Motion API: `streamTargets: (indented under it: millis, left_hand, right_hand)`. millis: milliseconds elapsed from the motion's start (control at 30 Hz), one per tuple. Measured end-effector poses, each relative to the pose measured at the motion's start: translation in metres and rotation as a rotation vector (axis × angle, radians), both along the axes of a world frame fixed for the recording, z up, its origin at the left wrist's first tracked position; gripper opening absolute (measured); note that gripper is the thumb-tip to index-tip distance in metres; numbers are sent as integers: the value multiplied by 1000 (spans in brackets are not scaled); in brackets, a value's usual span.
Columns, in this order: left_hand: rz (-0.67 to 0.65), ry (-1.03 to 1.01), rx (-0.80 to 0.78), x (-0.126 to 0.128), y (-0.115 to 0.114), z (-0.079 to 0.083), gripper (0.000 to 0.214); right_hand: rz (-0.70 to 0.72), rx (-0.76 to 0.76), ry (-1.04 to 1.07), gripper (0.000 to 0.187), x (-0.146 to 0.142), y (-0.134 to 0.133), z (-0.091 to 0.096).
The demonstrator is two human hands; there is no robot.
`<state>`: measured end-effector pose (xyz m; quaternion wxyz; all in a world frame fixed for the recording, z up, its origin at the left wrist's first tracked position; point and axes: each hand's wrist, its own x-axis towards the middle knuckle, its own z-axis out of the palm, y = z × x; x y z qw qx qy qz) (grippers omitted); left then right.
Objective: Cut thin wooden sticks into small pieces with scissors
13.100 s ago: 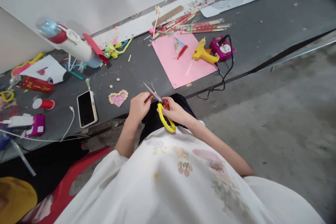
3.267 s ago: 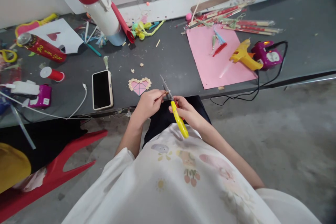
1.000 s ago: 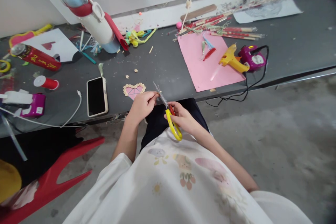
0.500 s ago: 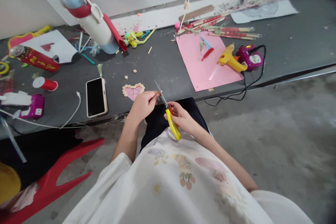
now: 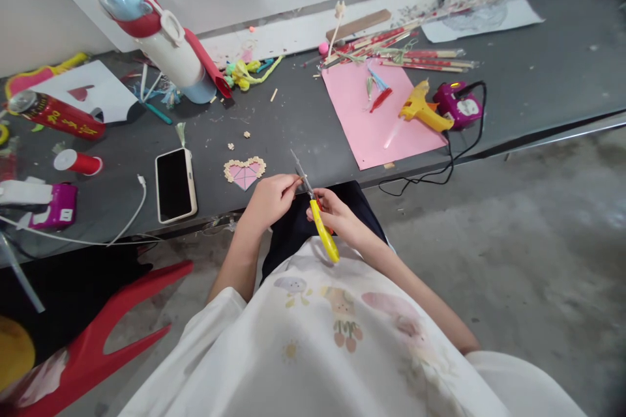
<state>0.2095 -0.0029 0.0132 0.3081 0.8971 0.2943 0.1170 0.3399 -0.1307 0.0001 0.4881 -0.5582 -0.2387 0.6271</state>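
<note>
left hand (image 5: 274,198) edges rightward, seemingly pinching a tiny pale sliver (image 5: 302,178). right hand (image 5: 337,214) grips yellow-and-red-handled steel scissors (image 5: 315,207) so blades reach it.

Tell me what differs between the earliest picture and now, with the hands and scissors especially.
The scissors have rolled in the right hand, so their yellow loop now shows nearly edge-on. The view has turned too. Nothing was visibly let go: the left hand still pinches a small piece, too tiny to identify. Heart, phone and glue gun stayed put.
</note>
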Motion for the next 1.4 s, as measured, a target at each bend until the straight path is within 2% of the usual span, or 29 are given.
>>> streamTargets:
  millis: [300,467,633,767,967,1200,1400]
  left_hand:
    - [5,10,3,1,0,2,30]
    - [48,-6,39,-1,7,4,29]
    - [29,5,61,-3,13,5,30]
    - [24,7,53,-1,8,4,30]
    - [-82,-22,1,3,-7,-1,27]
    - [-70,-6,45,3,-8,2,28]
    - [-74,-3,27,4,-8,4,28]
  right_hand:
    - [-24,-3,14,50,-1,0,2]
    - [-8,-5,-32,48,-1,0,-1]
    - [-7,-31,-55,48,-2,0,1]
    - [-17,-41,18,51,-3,0,4]
    - [-56,-3,39,45,1,-1,3]
    - [-52,-20,23,49,2,-1,11]
    - [-51,-9,20,48,3,-2,7]
